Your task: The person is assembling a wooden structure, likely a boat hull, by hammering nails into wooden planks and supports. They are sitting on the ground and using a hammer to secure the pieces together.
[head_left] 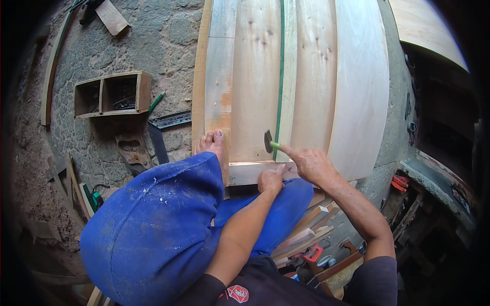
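Observation:
My right hand [312, 166] grips a hammer [276, 146] by its green handle, the index finger lying along it. The dark hammer head [268, 141] is over the panel, just beyond its near end. A short wooden crosspiece [246, 173] runs across that near end. Around its edge my left hand [270, 180] is curled, the thumb on top; whether it also holds a nail cannot be made out. The large wooden panel [258, 76] has several long pale boards and a green-edged strip [287, 66]. My bare foot [213, 143] rests on its left edge.
To the left on rough ground are a two-compartment wooden box [113, 94] with small dark pieces in it, a green pencil [156, 102], a try square [171, 120] and a handsaw [133, 151]. Wood offcuts [301, 237] and a red-handled tool [313, 252] lie at lower right.

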A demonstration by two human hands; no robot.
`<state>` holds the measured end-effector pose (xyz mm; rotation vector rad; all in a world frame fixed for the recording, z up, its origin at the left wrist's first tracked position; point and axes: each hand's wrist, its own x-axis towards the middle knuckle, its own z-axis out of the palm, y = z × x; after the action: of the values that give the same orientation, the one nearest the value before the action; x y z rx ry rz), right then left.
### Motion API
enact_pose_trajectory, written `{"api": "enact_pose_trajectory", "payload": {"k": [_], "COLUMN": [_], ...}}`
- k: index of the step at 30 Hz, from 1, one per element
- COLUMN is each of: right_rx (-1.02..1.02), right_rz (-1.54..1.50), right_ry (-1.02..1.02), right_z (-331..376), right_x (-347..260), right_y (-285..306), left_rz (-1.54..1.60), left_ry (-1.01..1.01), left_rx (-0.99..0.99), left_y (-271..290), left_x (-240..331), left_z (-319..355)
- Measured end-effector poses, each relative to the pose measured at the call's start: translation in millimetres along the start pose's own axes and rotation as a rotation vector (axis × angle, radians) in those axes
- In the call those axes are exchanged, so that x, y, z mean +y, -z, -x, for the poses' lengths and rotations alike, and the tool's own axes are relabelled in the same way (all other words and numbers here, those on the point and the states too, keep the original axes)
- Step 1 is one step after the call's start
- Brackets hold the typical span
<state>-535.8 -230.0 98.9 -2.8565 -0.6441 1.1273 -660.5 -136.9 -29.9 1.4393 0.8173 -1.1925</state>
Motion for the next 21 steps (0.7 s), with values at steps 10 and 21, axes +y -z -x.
{"api": "enact_pose_trajectory", "payload": {"k": [10, 21], "right_rx": [-0.253, -0.088], "right_rz": [0.101, 0.054], "right_ry": [0.082, 0.067], "right_z": [-6, -11], "right_x": [10, -12], "right_y": [-11, 23], "left_rz": [-0.007, -0.046], "left_ry": [-0.01, 0.045], "left_rx": [0.013, -0.012], "left_y": [0, 2], "left_x": [5, 2], "left_z": [-4, 2]}}
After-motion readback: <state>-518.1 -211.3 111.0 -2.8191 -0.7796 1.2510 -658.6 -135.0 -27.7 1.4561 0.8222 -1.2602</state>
